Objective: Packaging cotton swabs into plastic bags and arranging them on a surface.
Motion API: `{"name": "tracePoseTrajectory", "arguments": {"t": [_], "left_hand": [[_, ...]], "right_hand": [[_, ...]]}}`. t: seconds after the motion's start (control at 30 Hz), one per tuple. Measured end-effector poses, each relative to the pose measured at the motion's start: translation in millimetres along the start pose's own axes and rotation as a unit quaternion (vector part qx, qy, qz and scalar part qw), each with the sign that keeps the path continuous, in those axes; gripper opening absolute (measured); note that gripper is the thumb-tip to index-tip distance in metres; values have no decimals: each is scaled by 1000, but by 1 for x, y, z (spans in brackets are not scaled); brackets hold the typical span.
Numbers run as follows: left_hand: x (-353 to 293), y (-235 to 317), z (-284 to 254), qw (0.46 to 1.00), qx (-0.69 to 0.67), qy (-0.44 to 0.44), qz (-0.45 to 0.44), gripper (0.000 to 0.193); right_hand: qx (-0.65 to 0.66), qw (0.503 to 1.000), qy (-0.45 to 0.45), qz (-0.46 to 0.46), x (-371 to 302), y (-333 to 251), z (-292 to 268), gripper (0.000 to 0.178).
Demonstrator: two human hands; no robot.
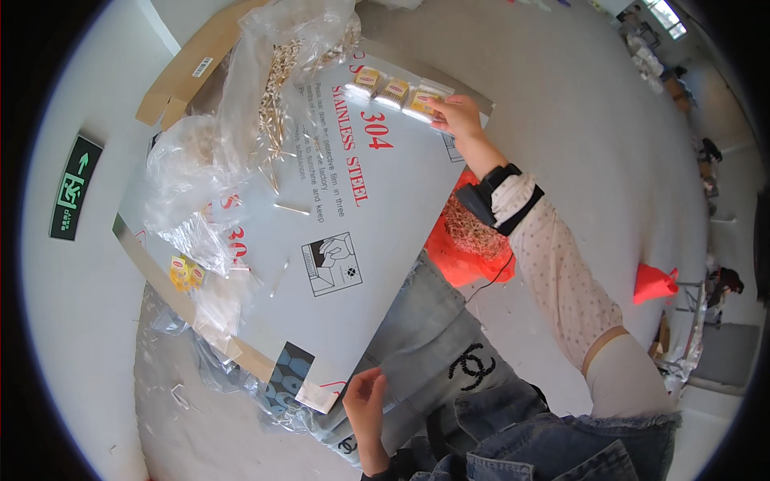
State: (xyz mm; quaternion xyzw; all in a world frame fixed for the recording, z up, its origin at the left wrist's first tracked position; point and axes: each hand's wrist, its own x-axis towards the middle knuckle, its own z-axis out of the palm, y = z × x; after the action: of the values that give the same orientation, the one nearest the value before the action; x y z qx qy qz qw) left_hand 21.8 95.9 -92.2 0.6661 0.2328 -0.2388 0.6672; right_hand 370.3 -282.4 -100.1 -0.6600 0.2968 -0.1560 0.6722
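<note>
Currently, near the top centre of the frame, the right hand (459,118) is holding the rightmost clear packet (423,104) by its right end, fingers narrowed on it. Two similar packets (392,90) are lying just leftward on the grey tabletop (393,212). At bottom centre, the left hand (366,405) is curling; whether it is gripping anything, I cannot tell.
</note>
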Motion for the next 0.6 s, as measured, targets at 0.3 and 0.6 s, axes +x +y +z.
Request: {"name": "tracePoseTrajectory", "arguments": {"t": [0.3, 0.6], "left_hand": [[0, -1, -2, 1000, 7, 16, -5, 20], [-2, -1, -10, 998, -13, 54, 25, 18]], "right_hand": [[-299, 954, 5, -31, 43, -29, 61, 53], [-244, 924, -152, -254, -69, 39, 14, 28]]}}
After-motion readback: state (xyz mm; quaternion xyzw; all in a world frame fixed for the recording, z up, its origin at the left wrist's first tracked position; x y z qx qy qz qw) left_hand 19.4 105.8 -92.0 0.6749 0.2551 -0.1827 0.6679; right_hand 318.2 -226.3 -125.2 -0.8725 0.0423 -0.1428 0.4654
